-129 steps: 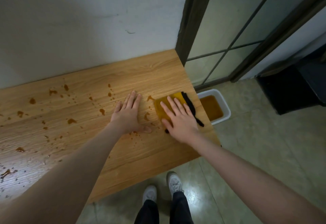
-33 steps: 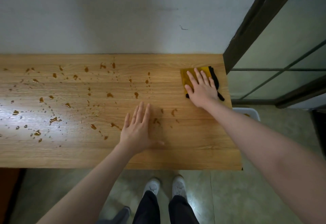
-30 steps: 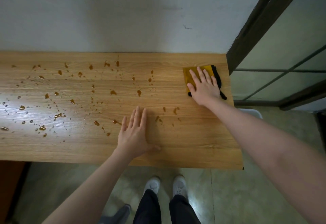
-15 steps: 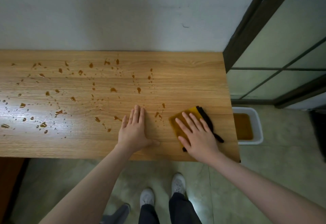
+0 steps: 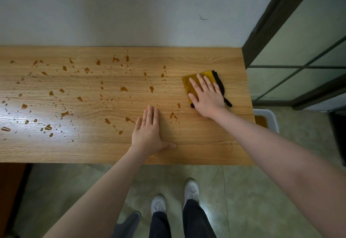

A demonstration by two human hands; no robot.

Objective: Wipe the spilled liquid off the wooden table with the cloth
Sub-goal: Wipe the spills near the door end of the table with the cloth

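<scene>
A folded yellow cloth point(image 5: 189, 84) with a black edge lies near the right end of the wooden table point(image 5: 215, 138). My right hand point(image 5: 206, 95) presses flat on the cloth, fingers spread and pointing away from me. My left hand point(image 5: 148, 132) rests flat on the bare wood near the front edge, holding nothing. Brown drops of spilled liquid point(image 5: 123, 88) are scattered over the middle and left of the table. A few small drops point(image 5: 173, 115) lie between my two hands. The strip of wood around the cloth looks dry.
A white tub point(image 5: 269, 117) holding brown liquid stands on the floor just past the table's right end. A grey wall runs behind the table and a dark-framed glass door point(image 5: 299, 50) stands at the right. My shoes point(image 5: 191, 189) are on the tiled floor below the front edge.
My right hand has slid the cloth from near the front edge back toward the wall along the table's right end. My left hand has stayed planted in place.
</scene>
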